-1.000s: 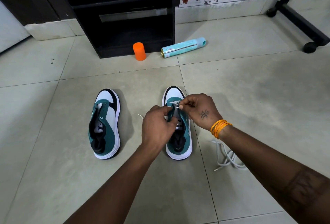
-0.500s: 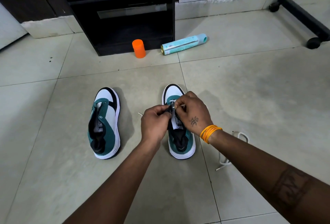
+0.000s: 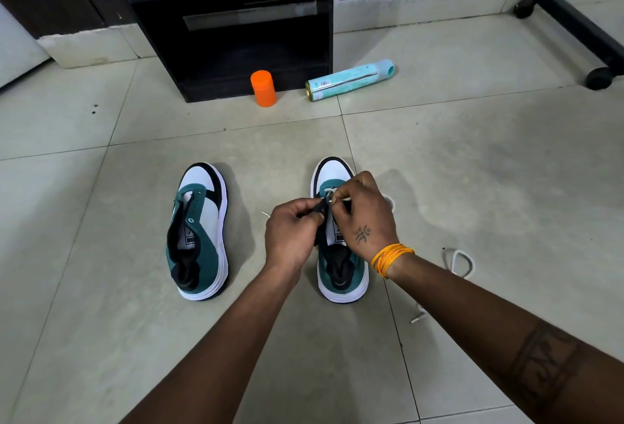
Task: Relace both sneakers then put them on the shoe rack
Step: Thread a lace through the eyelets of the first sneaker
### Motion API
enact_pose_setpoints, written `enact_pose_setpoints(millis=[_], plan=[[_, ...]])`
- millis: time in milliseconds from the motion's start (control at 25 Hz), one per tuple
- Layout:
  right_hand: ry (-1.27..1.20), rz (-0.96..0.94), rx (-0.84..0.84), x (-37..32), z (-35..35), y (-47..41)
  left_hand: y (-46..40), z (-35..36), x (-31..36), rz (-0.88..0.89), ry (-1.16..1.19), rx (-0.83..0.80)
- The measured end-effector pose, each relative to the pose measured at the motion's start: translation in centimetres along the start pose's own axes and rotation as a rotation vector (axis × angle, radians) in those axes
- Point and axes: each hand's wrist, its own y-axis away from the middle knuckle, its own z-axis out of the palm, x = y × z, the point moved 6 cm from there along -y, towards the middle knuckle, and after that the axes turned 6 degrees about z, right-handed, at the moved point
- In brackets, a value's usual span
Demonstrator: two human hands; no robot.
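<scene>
Right hand (image 3: 364,217) shifted, fingers seemingly pinching lace (image 3: 332,196)

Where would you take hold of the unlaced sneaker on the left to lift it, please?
Probably at the heel collar of the left sneaker, coming from above at its near end. Its opening gapes wide with no lace across, and the heel points toward the person, so fingers could hook inside the rim while the thumb presses the outside.

Two green-and-white sneakers stood side by side on the tiled floor (image 3: 472,170). The left hand (image 3: 290,237) pinched the right sneaker (image 3: 341,275) at its eyelet edge while the right hand (image 3: 364,217) pinched a white lace (image 3: 461,263) there. The left sneaker (image 3: 201,231) lay unlaced.
</scene>
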Motion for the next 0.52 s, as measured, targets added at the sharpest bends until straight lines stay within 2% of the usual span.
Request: enact_pose_setpoints(millis=[320, 520], plan=[[0.073, -0.095, -0.031, -0.3, 0.5, 0.1, -0.1, -0.1, -0.3, 0.024, 0.006, -0.024], [-0.164, 0.051, 0.009, 1.6, 0.6, 0.1, -0.2, -0.3, 0.5, 0.022, 0.014, 0.016]])
